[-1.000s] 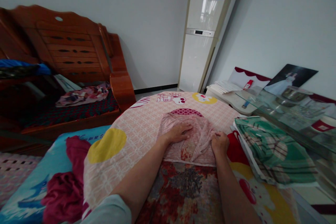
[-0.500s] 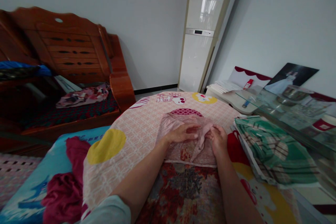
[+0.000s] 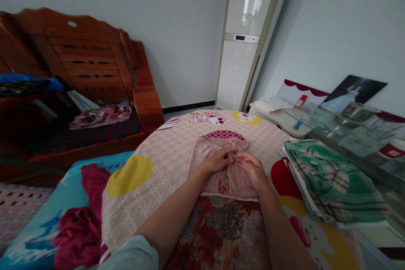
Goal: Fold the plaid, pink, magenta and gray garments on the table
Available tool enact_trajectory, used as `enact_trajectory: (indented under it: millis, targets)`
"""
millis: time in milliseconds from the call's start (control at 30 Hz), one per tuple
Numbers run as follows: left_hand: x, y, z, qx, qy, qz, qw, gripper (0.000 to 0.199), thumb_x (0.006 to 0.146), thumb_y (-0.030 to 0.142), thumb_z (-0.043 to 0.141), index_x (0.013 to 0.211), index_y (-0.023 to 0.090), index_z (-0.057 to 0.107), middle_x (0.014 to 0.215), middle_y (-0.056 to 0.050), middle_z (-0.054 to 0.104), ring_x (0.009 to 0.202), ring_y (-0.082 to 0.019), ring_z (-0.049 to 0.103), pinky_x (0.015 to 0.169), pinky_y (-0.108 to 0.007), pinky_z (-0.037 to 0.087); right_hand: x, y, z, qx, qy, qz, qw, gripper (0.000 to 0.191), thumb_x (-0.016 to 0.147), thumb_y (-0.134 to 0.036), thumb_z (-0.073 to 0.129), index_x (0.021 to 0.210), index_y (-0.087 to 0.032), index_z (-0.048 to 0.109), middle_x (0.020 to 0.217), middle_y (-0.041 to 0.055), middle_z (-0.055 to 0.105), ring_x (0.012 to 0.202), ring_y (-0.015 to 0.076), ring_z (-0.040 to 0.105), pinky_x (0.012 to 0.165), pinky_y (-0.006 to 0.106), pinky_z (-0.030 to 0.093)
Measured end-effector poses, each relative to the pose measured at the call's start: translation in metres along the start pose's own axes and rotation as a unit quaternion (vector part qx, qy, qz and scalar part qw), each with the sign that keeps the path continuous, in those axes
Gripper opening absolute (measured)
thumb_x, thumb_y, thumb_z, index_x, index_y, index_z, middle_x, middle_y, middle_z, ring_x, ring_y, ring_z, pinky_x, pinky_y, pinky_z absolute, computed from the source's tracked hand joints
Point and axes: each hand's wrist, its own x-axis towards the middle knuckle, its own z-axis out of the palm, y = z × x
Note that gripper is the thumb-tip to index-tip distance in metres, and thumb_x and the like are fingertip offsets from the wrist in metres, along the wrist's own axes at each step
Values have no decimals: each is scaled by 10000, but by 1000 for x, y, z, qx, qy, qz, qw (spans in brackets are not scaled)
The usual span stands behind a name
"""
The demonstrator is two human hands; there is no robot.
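A thin pink garment [image 3: 202, 152] lies on the patterned tablecloth [image 3: 164, 152] in front of me, its pale near edge crossing a red and grey patterned cloth [image 3: 221, 228]. My left hand [image 3: 219, 160] rests on the middle of the garment, fingertips pinched at a fold. Close against it, my right hand [image 3: 249, 166] lies over the garment's right part, fingers extended and loosely bent, tips meeting the left fingertips. The bit of cloth between the fingertips is mostly hidden.
Folded green plaid cloth [image 3: 332, 181] lies at the right beside a glass shelf [image 3: 335, 135] holding bowls. On the left are crumpled maroon cloth [image 3: 79, 232] and a wooden bench [image 3: 88, 63]. A tall white cabinet unit [image 3: 237, 67] stands behind.
My right hand has moved left to meet my left hand, and the raised fold it held now lies flatter across the garment. My left hand's fingers have drawn closer together.
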Motion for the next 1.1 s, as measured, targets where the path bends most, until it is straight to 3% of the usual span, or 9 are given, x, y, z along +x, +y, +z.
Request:
enact_trajectory:
  millis: [200, 400, 567, 700, 767, 967, 1100]
  targets:
    - [1, 5, 0, 60, 42, -2, 997, 442, 835, 202, 550, 1273, 183, 600, 1275, -72, 631, 1108, -207, 587, 985, -327, 452, 2, 5, -5, -11, 71, -29, 997, 265, 652, -315, 739, 886, -190, 742, 963, 93, 740, 958, 280, 680, 933, 498, 506]
    - [5, 1, -6, 66, 75, -75, 992, 360, 821, 163, 539, 1161, 150, 658, 1116, -76, 689, 938, -209, 625, 877, -330, 485, 4, 9, -12, 13, 120, -27, 992, 412, 615, -314, 768, 1002, -174, 743, 1153, 129, 698, 1160, 338, 595, 1001, 543, 464]
    - [6, -4, -6, 51, 60, -68, 995, 250, 813, 141, 524, 979, 134, 711, 937, -44, 710, 799, -174, 619, 807, -303, 497, 5, 12, -13, 24, 124, -36, 991, 429, 628, -325, 748, 1025, -162, 737, 1191, 141, 680, 1228, 354, 542, 998, 562, 465]
    - [2, 3, -5, 41, 78, -35, 996, 453, 791, 168, 610, 1241, 210, 635, 1309, -64, 608, 1043, -206, 625, 941, -335, 486, 5, 12, -13, 24, 131, -43, 990, 396, 655, -323, 729, 1024, -177, 734, 1207, 129, 674, 1250, 339, 525, 992, 559, 474]
    - [0, 7, -4, 73, 58, -34, 995, 459, 791, 192, 641, 1248, 238, 642, 1427, -62, 514, 1168, -232, 583, 1031, -355, 440, 5, 13, -13, 26, 135, -40, 990, 385, 649, -319, 737, 1007, -176, 737, 1187, 127, 683, 1227, 335, 544, 988, 558, 478]
    - [1, 8, -4, 134, 56, -76, 986, 347, 819, 173, 617, 1155, 188, 702, 1386, -88, 559, 1226, -261, 561, 1064, -373, 428, 11, 15, -24, 16, 176, -66, 982, 335, 664, -336, 739, 956, -172, 735, 1111, 111, 708, 1092, 295, 631, 933, 489, 522]
    - [3, 3, -4, 126, 75, -84, 986, 347, 833, 165, 599, 1165, 166, 697, 1340, -100, 596, 1235, -257, 558, 1059, -376, 432, 34, 13, -43, -106, 223, -69, 967, 281, 681, -345, 668, 909, -195, 737, 1003, 75, 731, 1053, 290, 640, 946, 494, 492]
